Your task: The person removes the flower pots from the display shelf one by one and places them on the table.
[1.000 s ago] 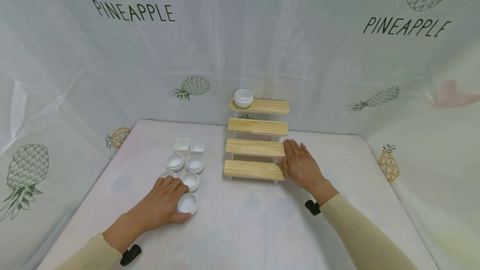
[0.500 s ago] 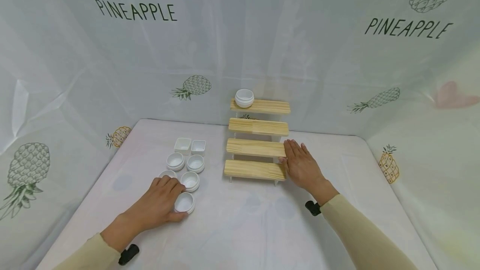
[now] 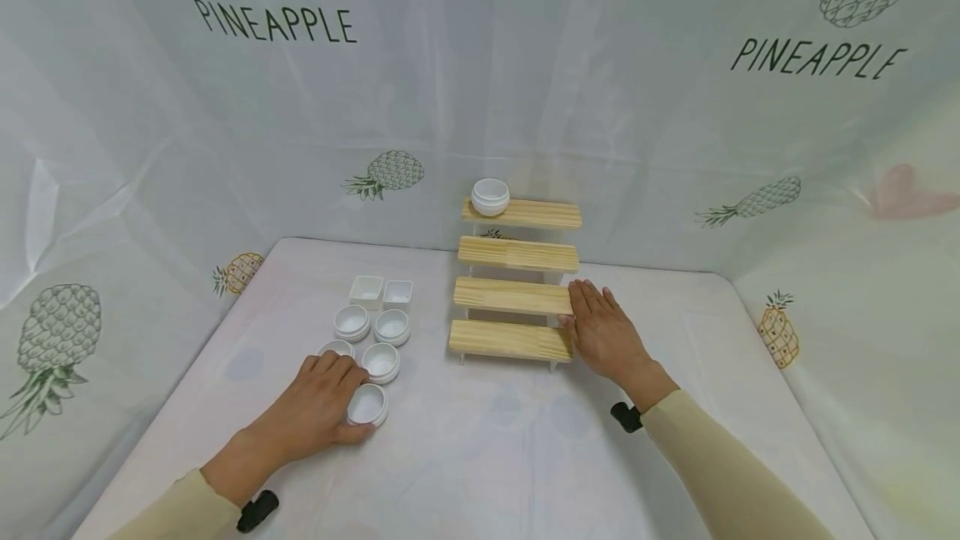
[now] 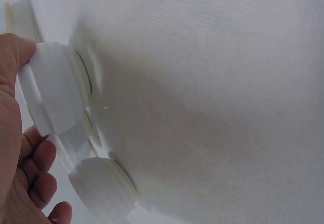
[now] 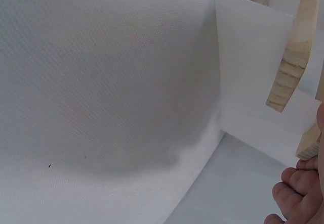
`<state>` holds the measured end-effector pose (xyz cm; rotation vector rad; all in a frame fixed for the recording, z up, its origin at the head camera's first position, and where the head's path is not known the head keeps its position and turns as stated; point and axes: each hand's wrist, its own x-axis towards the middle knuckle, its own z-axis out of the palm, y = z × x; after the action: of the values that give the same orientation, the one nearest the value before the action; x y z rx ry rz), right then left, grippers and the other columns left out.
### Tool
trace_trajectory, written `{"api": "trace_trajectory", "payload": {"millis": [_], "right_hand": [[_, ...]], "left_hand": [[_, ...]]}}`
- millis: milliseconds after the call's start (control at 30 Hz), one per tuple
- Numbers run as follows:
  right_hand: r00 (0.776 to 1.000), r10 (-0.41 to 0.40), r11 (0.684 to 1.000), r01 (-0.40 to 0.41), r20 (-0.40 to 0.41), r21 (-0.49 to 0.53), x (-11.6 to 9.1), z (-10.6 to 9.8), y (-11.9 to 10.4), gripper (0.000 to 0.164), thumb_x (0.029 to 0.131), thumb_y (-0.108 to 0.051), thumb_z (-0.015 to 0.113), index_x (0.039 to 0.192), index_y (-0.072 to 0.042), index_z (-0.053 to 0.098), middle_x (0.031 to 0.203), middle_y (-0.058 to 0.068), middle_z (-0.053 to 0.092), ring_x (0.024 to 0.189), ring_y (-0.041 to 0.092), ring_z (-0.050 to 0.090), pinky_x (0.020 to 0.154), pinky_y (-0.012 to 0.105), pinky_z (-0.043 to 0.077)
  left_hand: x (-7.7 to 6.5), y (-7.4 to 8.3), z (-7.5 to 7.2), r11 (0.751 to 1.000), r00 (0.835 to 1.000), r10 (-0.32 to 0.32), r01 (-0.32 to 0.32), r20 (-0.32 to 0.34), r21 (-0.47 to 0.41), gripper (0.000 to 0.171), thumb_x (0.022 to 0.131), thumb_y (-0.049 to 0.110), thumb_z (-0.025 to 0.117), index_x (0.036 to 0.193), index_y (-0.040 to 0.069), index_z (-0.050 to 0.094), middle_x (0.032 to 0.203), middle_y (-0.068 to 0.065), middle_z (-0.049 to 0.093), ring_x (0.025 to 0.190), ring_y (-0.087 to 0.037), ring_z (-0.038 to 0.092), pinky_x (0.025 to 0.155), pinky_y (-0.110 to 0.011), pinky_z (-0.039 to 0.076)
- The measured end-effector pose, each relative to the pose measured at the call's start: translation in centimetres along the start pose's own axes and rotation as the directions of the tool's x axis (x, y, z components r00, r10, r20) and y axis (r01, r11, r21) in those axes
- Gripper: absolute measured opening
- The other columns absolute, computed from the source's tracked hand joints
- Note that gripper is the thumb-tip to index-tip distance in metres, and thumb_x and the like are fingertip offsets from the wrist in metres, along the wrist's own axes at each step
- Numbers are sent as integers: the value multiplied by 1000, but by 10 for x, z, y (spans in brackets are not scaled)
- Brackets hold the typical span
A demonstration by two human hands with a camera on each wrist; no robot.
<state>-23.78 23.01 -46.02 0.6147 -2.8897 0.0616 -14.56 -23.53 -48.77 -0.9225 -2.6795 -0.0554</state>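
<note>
My left hand (image 3: pixel 311 411) holds the nearest small white round bowl (image 3: pixel 367 404) on the table, thumb on its near side and fingers on the far side. In the left wrist view, the gripped bowl (image 4: pixel 55 90) stands beside another white bowl (image 4: pixel 104 188), close to the curled fingertips. Partly behind the left hand in the head view is another round bowl (image 3: pixel 337 348). My right hand (image 3: pixel 603 336) rests with extended fingers against the right end of a four-step wooden stand (image 3: pixel 513 297). From the right wrist, the fingers show at a board's end (image 5: pixel 310 142).
More round bowls (image 3: pixel 381 362) stand in the left group, with two square white dishes (image 3: pixel 367 292) behind them. A single white bowl (image 3: pixel 491 197) sits on the stand's top step. A printed curtain (image 3: pixel 645 107) hangs behind the table (image 3: pixel 480 457).
The left hand has shifted slightly left with the gripped bowl, then stayed nearly still. My right hand has kept its place at the stand.
</note>
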Motion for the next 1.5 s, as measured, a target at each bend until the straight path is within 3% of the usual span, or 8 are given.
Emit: {"api": "trace_trajectory", "payload": {"millis": [400, 733, 933, 1100, 1267, 1500], "right_hand": [[1000, 13, 1000, -13, 8, 5, -1, -1, -1, 65, 114, -33, 43, 159, 11, 30, 164, 31, 37, 155, 45, 33, 127, 59, 23], [1000, 7, 1000, -8, 9, 15, -2, -3, -3, 65, 115, -34, 43, 159, 12, 29, 164, 30, 36, 156, 44, 33, 127, 59, 23], [1000, 9, 1000, -9, 3, 20, -2, -3, -3, 66, 114, -34, 44, 159, 11, 30, 164, 31, 37, 155, 45, 33, 127, 59, 23], [1000, 13, 1000, -13, 1, 16, -1, -1, -2, 66, 114, -35, 44, 160, 11, 29, 164, 30, 37, 155, 44, 34, 127, 59, 23], [1000, 13, 1000, -13, 0, 12, -2, 0, -2, 67, 114, -36, 44, 160, 10, 29, 164, 30, 37, 155, 44, 33, 127, 58, 23], [1000, 7, 1000, -7, 0, 19, -2, -1, -2, 67, 114, -36, 44, 160, 10, 29, 164, 30, 37, 155, 44, 33, 127, 58, 23]], "left_hand": [[-1, 3, -1, 1000, 1000, -23, 23, -2, 15, 69, 75, 64, 84, 111, 9, 65, 104, -3, 59, 98, -23, 49, 84, -42, 40], [-2, 2, 1, 1000, 999, -28, 28, -43, 0, 68, 74, 63, 85, 111, 10, 64, 103, -3, 57, 97, -22, 48, 82, -41, 39], [0, 3, -4, 999, 997, -47, 45, -68, -28, 62, 78, 60, 84, 110, 11, 64, 102, -2, 56, 98, -22, 49, 82, -40, 39], [3, 2, -7, 995, 996, -78, 76, -45, -60, 57, 83, 56, 83, 112, 11, 64, 102, -1, 57, 102, -23, 52, 86, -42, 40], [11, -2, -10, 995, 995, -88, 85, -51, -57, 55, 87, 50, 82, 117, 8, 63, 107, -3, 59, 107, -27, 54, 90, -47, 43], [34, -9, -17, 997, 989, -69, 67, -129, -24, 57, 86, 45, 84, 119, 4, 62, 111, -10, 61, 106, -32, 56, 88, -50, 45]]}}
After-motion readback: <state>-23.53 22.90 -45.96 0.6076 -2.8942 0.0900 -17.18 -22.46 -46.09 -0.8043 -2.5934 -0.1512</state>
